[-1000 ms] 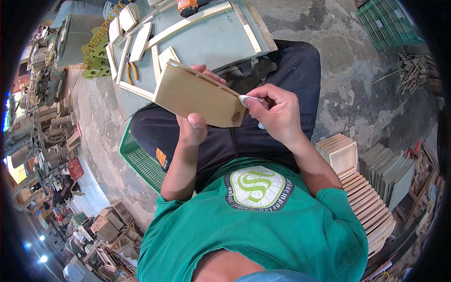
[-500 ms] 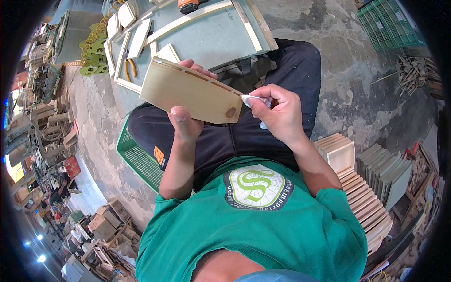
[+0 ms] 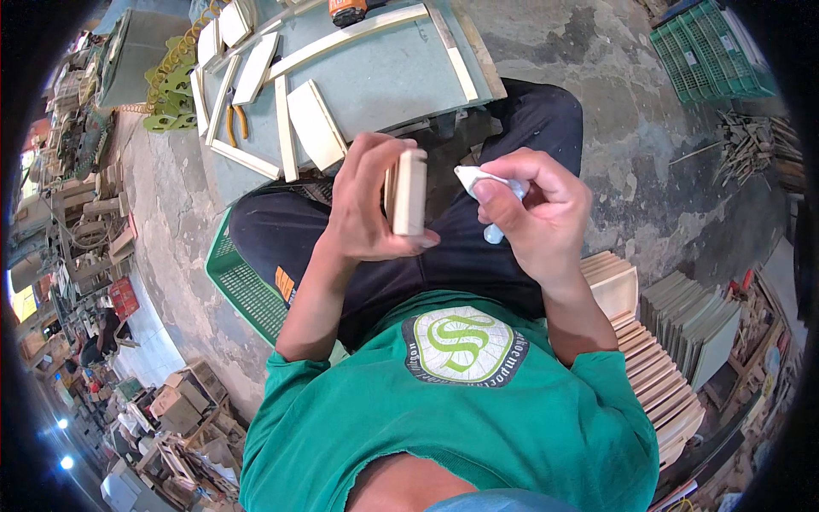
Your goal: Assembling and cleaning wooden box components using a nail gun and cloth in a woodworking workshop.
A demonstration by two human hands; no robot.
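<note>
My left hand (image 3: 357, 200) is closed around a pale wooden box-like piece (image 3: 411, 194), fingers on its far edge and thumb at its near edge. The piece is turned so a narrow end faces up, and its broad face is hidden. To the right, my right hand (image 3: 542, 200) pinches a small white pouch with a pointed tip (image 3: 483, 179), seemingly a glue bag. Its tip points at the wooden piece, with a gap between them. Beyond my left hand a flat wooden board (image 3: 316, 126) lies on the grey-green worktable (image 3: 384, 77) beside a thin strip (image 3: 286, 128).
On the table are orange-handled pliers (image 3: 236, 124), several wooden strips and panels, and an orange-black tool (image 3: 347, 12). A green crate (image 3: 243, 273) stands by my left leg. Stacked wooden frames (image 3: 657, 367) and thin panels (image 3: 691, 316) stand at my right, with green crates (image 3: 708, 51) farther off.
The wooden piece has been swung from broad-face-up to end-on, exposing the board on the table behind. My right hand and the pouch have moved slightly right, away from the piece's edge.
</note>
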